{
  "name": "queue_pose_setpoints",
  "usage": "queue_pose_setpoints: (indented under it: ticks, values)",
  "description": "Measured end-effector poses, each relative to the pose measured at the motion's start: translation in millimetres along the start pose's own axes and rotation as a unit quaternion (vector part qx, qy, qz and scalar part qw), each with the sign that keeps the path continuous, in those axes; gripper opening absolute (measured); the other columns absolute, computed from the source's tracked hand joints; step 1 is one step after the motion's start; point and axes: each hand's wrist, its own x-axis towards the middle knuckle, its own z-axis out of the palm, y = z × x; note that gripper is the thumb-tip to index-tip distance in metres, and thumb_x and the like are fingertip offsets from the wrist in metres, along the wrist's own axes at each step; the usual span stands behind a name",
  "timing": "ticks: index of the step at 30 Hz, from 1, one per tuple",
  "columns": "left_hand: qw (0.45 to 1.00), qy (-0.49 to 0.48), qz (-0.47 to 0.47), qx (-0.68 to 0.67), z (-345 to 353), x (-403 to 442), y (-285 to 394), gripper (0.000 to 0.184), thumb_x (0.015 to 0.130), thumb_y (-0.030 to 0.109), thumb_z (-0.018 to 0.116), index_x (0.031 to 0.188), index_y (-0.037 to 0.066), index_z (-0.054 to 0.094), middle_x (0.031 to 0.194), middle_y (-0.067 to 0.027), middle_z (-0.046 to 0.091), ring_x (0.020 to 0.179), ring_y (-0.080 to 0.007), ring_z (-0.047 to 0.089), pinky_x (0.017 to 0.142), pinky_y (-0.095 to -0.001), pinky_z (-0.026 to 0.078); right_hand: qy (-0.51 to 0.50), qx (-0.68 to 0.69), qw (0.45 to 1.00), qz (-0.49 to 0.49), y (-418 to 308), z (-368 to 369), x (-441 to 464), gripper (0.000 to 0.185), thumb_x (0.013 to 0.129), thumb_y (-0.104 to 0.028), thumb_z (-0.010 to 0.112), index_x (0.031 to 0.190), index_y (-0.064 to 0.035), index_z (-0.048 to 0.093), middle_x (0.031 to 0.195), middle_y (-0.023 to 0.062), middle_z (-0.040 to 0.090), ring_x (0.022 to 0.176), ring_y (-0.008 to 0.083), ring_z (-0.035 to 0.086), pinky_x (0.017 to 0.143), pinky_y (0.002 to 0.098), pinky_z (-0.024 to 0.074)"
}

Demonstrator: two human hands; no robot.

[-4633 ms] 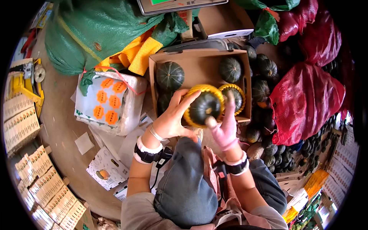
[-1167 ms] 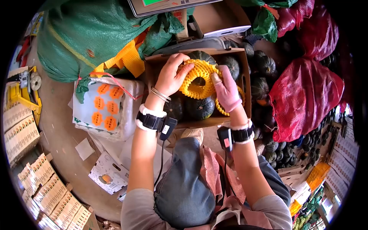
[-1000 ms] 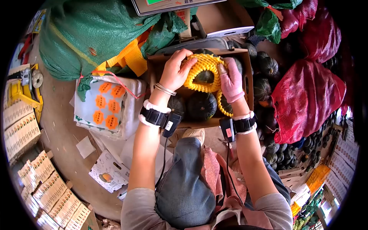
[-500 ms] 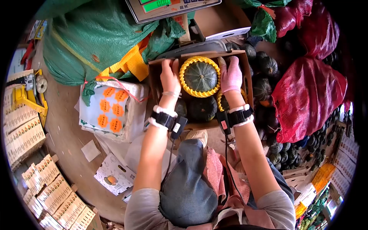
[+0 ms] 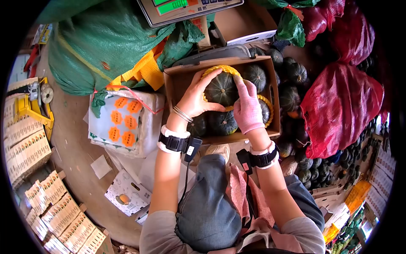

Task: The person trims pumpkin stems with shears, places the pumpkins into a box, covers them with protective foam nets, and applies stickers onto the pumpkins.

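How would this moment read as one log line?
left hand: cups squash; right hand: at squash's right; sleeve: around squash; box: other squashes inside

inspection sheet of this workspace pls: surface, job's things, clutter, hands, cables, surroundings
Surface: open carton holding dark green squashes; its support is mostly hidden
Job's things: central squash with yellow net around it; another netted squash at the carton's right
Clutter: stack with orange labels, printed cardboard, paper scrap
Hands: left hand cups the central squash; right hand, pink-gloved, at its right edge, grip unclear
Cables: thin black cable hanging from the left wrist device
Surroundings: green sack, red mesh sack, loose squashes, lit green display
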Motion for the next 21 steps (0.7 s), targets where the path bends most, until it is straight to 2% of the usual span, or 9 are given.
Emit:
queue_pose_setpoints:
  ticks: [7,11,13,14,15,17,19,20,21]
  values:
    - [1.0,-0.022,0.016,-0.01,5,4,-3,0.1,0.05,0.02,0.088,0.137,0.012,0.038,0.132,-0.0149,0.04,0.126,-0.0325,0.039,0.107,-0.0372,0.031,0.022,0.049,0.998,-0.038,22,5,-3,0.075,0.068,0.015,0.041,0.138,-0.0108,0.034,0.132,0.0219,0.035,0.114,0.0444,0.044,0.095,0.0419,0.043]
    - [1.0,-0.024,0.013,0.009,1,6,-3,0.108,0.046,0.019,0.089,0.14,0.012,0.035,0.133,-0.0135,0.039,0.128,-0.029,0.037,0.108,-0.0361,0.029,0.02,0.084,0.994,-0.062,27,4,3,0.072,0.068,0.015,0.039,0.137,-0.0067,0.036,0.128,0.0231,0.039,0.116,0.0437,0.044,0.097,0.0394,0.0408]
    - [0.997,-0.067,0.012,0.034,-9,1,5,0.115,0.045,0.02,0.089,0.142,0.011,0.029,0.136,-0.0151,0.034,0.13,-0.0305,0.034,0.109,-0.0368,0.027,0.004,0.103,0.991,-0.081,26,-3,7,0.07,0.069,0.015,0.037,0.136,-0.0038,0.037,0.127,0.0239,0.041,0.117,0.0429,0.044,0.099,0.038,0.0393]
    - [0.992,-0.1,0.015,0.069,-17,-3,14,0.122,0.046,0.015,0.089,0.145,0.017,0.018,0.139,-0.0202,0.026,0.129,-0.038,0.032,0.109,-0.0405,0.029,0.019,0.125,0.988,-0.089,21,-6,6,0.064,0.071,0.014,0.036,0.134,0.0,0.039,0.122,0.0245,0.047,0.117,0.0413,0.046,0.102,0.0361,0.0366]
    - [0.988,-0.113,0.044,0.091,-27,-4,19,0.122,0.047,0.014,0.089,0.145,0.015,0.017,0.139,-0.0214,0.028,0.13,-0.0367,0.032,0.109,-0.0397,0.03,0.028,0.168,0.984,-0.05,9,-10,0,0.06,0.076,0.012,0.037,0.135,0.001,0.036,0.121,0.0214,0.05,0.115,0.0345,0.05,0.099,0.0352,0.0391]
    - [0.986,-0.101,0.046,0.121,-50,-9,30,0.118,0.047,0.015,0.088,0.143,0.011,0.019,0.129,-0.0232,0.042,0.123,-0.0368,0.042,0.107,-0.0394,0.033,0.036,0.427,0.899,0.088,-18,-3,-17,0.051,0.082,0.007,0.039,0.133,0.0016,0.036,0.116,0.0158,0.054,0.104,0.0247,0.056,0.091,0.0328,0.0455]
    - [0.971,-0.169,-0.092,0.146,-84,-8,42,0.116,0.047,0.018,0.088,0.14,0.007,0.02,0.115,-0.0211,0.056,0.112,-0.0374,0.052,0.104,-0.0389,0.037,-0.042,0.549,0.809,0.205,-34,10,-19,0.045,0.085,0.002,0.043,0.13,0.0018,0.037,0.111,0.0112,0.055,0.093,0.0168,0.057,0.08,0.0298,0.0509]
    - [0.935,-0.201,-0.118,0.267,-97,-6,42,0.118,0.044,0.023,0.089,0.139,0.006,0.02,0.108,-0.0186,0.061,0.104,-0.0383,0.057,0.097,-0.0419,0.041,-0.075,0.601,0.747,0.276,-39,21,-15,0.041,0.086,-0.002,0.047,0.126,0.0019,0.041,0.106,0.0102,0.055,0.085,0.0162,0.058,0.071,0.029,0.053]
    - [0.906,-0.19,-0.115,0.361,-103,-6,40,0.113,0.042,0.025,0.089,0.135,0.007,0.027,0.109,-0.0184,0.06,0.105,-0.0358,0.056,0.092,-0.0462,0.04,-0.093,0.646,0.688,0.319,-36,36,-11,0.041,0.085,-0.003,0.048,0.126,0.0023,0.043,0.106,0.0116,0.055,0.086,0.0195,0.059,0.069,0.0307,0.0548]
